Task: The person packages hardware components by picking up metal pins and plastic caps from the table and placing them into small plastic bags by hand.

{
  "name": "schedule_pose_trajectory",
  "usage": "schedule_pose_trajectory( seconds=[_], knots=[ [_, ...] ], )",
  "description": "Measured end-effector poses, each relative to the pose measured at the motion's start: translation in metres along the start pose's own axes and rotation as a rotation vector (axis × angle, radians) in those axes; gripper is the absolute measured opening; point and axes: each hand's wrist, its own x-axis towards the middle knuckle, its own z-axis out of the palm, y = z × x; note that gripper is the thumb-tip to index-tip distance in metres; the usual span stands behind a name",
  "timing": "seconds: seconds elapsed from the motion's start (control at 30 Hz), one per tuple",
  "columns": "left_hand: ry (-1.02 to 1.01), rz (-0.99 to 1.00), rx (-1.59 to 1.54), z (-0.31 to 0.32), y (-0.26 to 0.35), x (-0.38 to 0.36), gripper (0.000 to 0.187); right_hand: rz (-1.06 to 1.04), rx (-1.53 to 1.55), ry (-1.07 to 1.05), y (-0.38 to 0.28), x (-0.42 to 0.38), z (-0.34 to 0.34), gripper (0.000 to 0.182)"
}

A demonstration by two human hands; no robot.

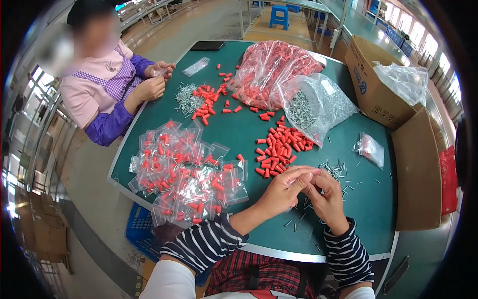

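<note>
My left hand and my right hand meet over the near right part of the green table, fingertips pinched together. Whatever sits between the fingers is mostly hidden by them. Just beyond my hands lies a heap of red ribbed plastic caps. Loose silver screws are scattered beside and beneath my right hand. To the left, a pile of small clear zip bags shows red caps inside. A pack of clear bags lies right of the screws.
A large bag of red caps and an open bag of screws stand at the back. Cardboard boxes line the right edge. Across the left corner, a co-worker handles a small bag near another screw pile.
</note>
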Motion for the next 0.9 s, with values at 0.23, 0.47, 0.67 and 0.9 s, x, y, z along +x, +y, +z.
schedule_pose_trajectory(
  seconds=[0.23,0.47,0.67,0.9],
  knots=[
    [0.091,0.093,0.141,-0.001,0.000,0.001,0.034,0.305,0.237,0.063,-0.004,-0.005,0.000,0.013],
    [0.145,0.013,0.083,-0.005,0.001,0.001,0.024,0.375,0.435,0.128,0.004,-0.004,-0.010,0.015],
    [0.167,0.004,0.196,-0.009,0.012,-0.001,0.015,0.365,0.499,0.092,-0.002,-0.004,-0.012,0.012],
    [0.252,0.254,0.470,-0.010,0.013,-0.001,0.013,0.228,0.280,0.144,-0.003,-0.003,-0.021,0.009]
  ],
)
